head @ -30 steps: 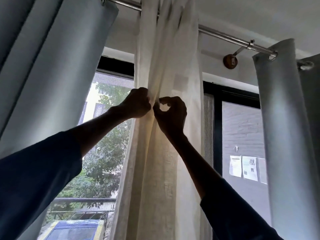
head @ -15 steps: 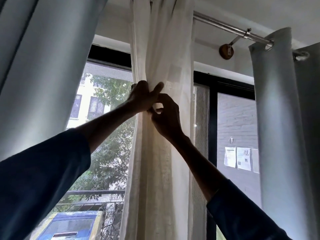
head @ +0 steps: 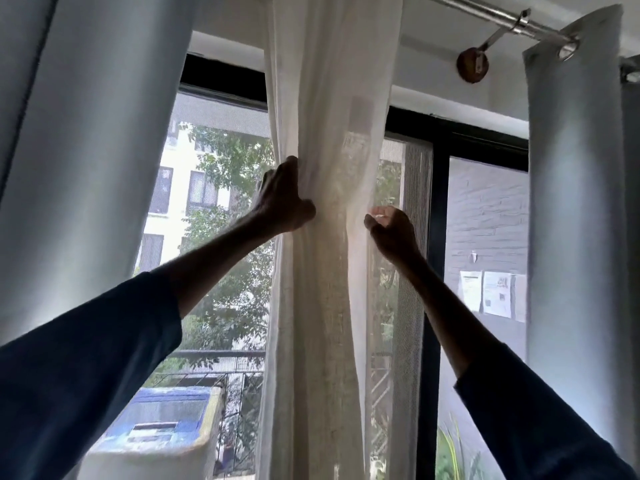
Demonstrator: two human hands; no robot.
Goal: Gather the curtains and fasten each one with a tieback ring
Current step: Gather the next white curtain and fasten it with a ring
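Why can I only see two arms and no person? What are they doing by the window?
The camera sits on the person's head, so you see what they see: their own two arms reaching up. There is only this one view, looking up at a window. In the middle a thin white curtain hangs from a metal rod. The left hand grips the curtain's left edge and bunches the cloth. The right hand has curled fingers at the right edge; I cannot tell if it really pinches the cloth. Thick grey curtains hang at the far left and far right. No tieback ring shows, so nothing is fastened yet.
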